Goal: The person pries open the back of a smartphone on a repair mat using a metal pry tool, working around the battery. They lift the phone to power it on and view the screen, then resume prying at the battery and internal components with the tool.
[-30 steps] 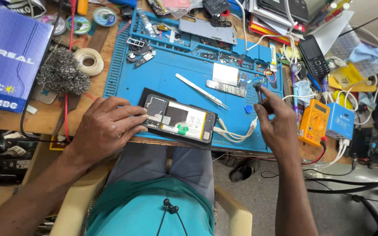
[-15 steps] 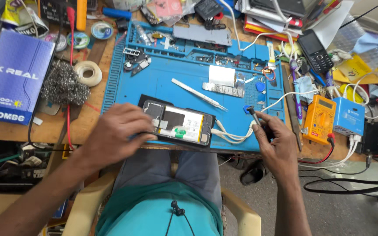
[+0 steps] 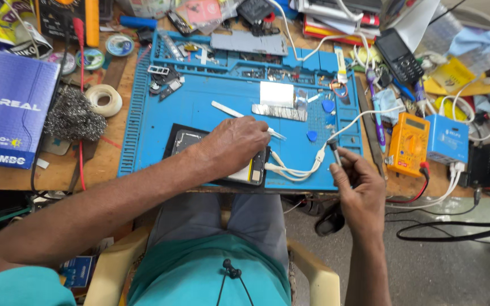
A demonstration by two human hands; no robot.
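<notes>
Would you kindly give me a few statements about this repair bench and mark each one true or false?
1. The left hand rests on the opened phone lying on the blue work mat. True.
2. The right hand is empty. False: it grips a slim dark-tipped tool near the mat's right edge.
3. An orange multimeter sits to the right of the mat. True.
4. The white cable runs to the left of the phone. False: it loops off the phone's right end.
5. A roll of white tape lies on the wooden bench left of the mat. True.
</notes>
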